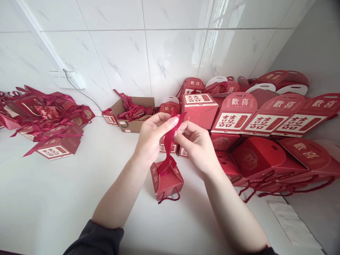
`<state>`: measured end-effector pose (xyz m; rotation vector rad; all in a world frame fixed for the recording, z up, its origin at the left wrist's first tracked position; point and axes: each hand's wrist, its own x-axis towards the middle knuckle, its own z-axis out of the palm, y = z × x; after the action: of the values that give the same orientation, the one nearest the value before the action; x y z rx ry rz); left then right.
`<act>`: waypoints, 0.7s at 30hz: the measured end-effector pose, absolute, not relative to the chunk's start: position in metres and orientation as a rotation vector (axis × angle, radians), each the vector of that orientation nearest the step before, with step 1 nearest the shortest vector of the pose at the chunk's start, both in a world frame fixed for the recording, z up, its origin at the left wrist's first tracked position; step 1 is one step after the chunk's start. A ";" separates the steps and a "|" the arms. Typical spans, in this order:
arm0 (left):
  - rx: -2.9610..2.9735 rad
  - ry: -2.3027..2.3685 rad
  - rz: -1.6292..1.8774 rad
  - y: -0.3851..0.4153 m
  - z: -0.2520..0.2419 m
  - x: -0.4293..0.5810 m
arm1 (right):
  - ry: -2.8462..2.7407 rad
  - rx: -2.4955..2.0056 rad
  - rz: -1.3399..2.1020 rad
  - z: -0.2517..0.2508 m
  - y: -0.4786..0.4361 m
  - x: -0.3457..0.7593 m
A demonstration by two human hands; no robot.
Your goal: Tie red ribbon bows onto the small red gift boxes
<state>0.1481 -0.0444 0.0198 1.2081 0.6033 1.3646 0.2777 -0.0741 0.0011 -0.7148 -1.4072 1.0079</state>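
1. A white tiled wall (170,46) with grey marbling runs along the far side. A white power socket (68,80) with a cable sits on it at far left.
2. A white surface (53,198) stretches from the wall to the near edge. A flat white sheet (292,223) lies on it at near right.
3. On the right, large red gift boxes (273,120) are stacked against the wall. Their arched handle flaps read "歡喜", and the white labels below carry a big red "囍". Those on the lower, nearer level lie tipped over, with red cord handles trailing.
4. At far left lies a heap of small red boxes (50,124) with loose ribbons. The nearest shows a white "囍" label.
5. A brown cardboard carton (132,122) full of red ribbons stands by the wall, left of centre.
6. The left hand (151,140) pinches the upper end of a red ribbon (169,141) between thumb and fingertips.
7. The right hand (198,147), just beside the left, pinches the same ribbon slightly lower with thumb and forefinger, its other fingers curled.
8. A small red gift box (166,182) stands on the surface in the middle, directly below both hands. The ribbon rises from its top, and a red cord handle hangs at its near side.
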 end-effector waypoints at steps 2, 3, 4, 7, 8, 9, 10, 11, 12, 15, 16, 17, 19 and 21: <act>1.207 0.591 1.356 -0.045 0.020 0.148 | -1.408 -0.707 1.006 0.001 -0.074 0.278; 1.206 0.586 1.353 -0.045 0.020 0.148 | -1.410 -0.705 1.007 0.000 -0.074 0.278; 1.208 0.583 1.350 -0.045 0.020 0.148 | -1.412 -0.708 1.009 0.000 -0.074 0.279; 1.227 0.576 1.353 -0.045 0.020 0.148 | -1.430 -0.713 1.001 -0.001 -0.074 0.281; 1.240 0.574 1.359 -0.045 0.020 0.149 | -1.441 -0.711 0.997 -0.001 -0.074 0.282; 1.256 0.574 1.367 -0.045 0.020 0.149 | -1.451 -0.706 0.991 0.000 -0.074 0.283; 1.273 0.576 1.375 -0.045 0.019 0.149 | -1.458 -0.700 0.981 0.001 -0.074 0.285; 1.290 0.579 1.377 -0.045 0.019 0.149 | -1.463 -0.697 0.968 0.001 -0.075 0.287; 1.305 0.580 1.374 -0.045 0.019 0.149 | -1.465 -0.702 0.950 0.002 -0.075 0.289; 1.329 0.572 1.357 -0.045 0.018 0.149 | -1.450 -0.744 0.882 0.004 -0.077 0.293; 1.335 0.569 1.349 -0.045 0.018 0.149 | -1.446 -0.763 0.863 0.005 -0.078 0.295; 1.340 0.568 1.342 -0.045 0.017 0.149 | -1.443 -0.779 0.849 0.005 -0.078 0.296; 1.353 0.569 1.319 -0.044 0.016 0.150 | -1.445 -0.794 0.830 0.005 -0.079 0.297; 1.356 0.565 1.296 -0.044 0.015 0.150 | -1.457 -0.786 0.817 0.005 -0.079 0.297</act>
<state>0.1502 -0.0444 0.0146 1.3558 0.5653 1.2958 0.2973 -0.0792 0.0054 -0.7860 -1.4569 0.8173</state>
